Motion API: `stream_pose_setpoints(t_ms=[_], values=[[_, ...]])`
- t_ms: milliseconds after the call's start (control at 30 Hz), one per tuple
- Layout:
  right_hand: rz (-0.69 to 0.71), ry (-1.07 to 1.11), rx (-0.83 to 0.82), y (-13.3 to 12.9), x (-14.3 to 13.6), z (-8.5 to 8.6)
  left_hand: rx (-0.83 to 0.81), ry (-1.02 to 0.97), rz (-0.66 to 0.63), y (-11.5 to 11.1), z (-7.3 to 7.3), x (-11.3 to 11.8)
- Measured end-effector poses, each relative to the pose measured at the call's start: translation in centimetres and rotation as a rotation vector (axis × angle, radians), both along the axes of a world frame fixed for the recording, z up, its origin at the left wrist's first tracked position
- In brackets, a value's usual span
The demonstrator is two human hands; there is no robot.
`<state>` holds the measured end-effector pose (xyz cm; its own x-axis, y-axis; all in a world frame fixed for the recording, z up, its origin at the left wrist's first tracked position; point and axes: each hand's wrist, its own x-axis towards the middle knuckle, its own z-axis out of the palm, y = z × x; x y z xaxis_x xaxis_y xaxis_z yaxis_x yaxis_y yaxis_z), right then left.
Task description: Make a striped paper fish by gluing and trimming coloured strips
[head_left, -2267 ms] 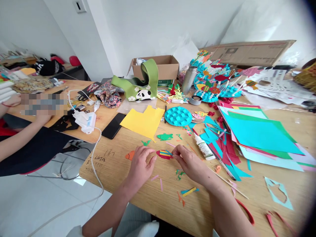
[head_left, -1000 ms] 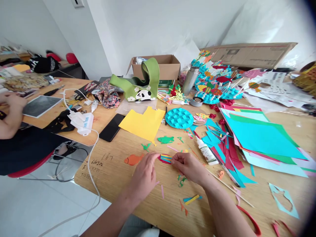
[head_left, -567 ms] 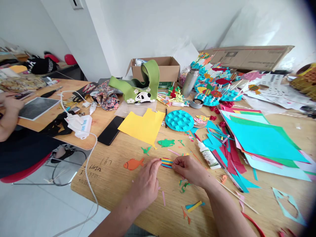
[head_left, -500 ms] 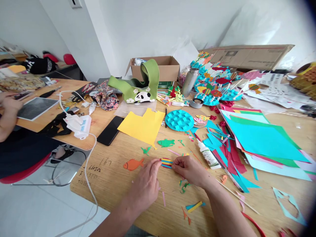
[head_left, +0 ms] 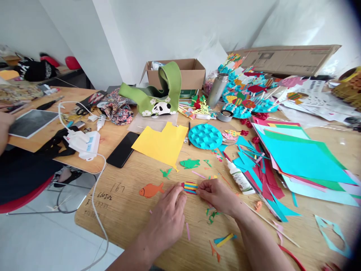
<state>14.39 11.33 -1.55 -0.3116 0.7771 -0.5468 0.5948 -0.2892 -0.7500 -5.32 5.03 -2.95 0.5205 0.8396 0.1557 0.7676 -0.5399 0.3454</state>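
A small red paper fish with yellow and blue stripes (head_left: pixel 190 188) lies on the wooden table between my hands. At its right end, my right hand (head_left: pixel 216 194) pinches the edge between thumb and fingers. My left hand (head_left: pixel 169 214) rests flat with outstretched fingers, its fingertips against the fish's left end. An orange paper fish (head_left: pixel 151 190) lies left of my left hand. Beyond my hands is a green paper fish (head_left: pixel 190 163). A white glue bottle (head_left: pixel 240 177) lies just past my right hand.
Yellow paper (head_left: pixel 162 143), a black phone (head_left: pixel 122 149) and a blue textured disc (head_left: pixel 205 136) lie farther back. Coloured sheets (head_left: pixel 304 158) and paper scraps cover the right side. A wooden stick (head_left: pixel 272 225) lies by my right forearm. A white cable (head_left: pixel 97 199) hangs over the left edge.
My left fingers have slid slightly off the striped fish's left end, so more of its red end shows. My right hand keeps its pinch. The view has shifted slightly.
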Motion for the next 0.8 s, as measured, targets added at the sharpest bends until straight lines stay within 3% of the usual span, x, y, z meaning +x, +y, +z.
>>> stream_pose_setpoints(t_ms=[800], values=[[-0.025, 0.043, -0.015, -0.11, 0.25, -0.68, 0.078, 0.036, 0.031, -0.19, -0.80, 0.24]])
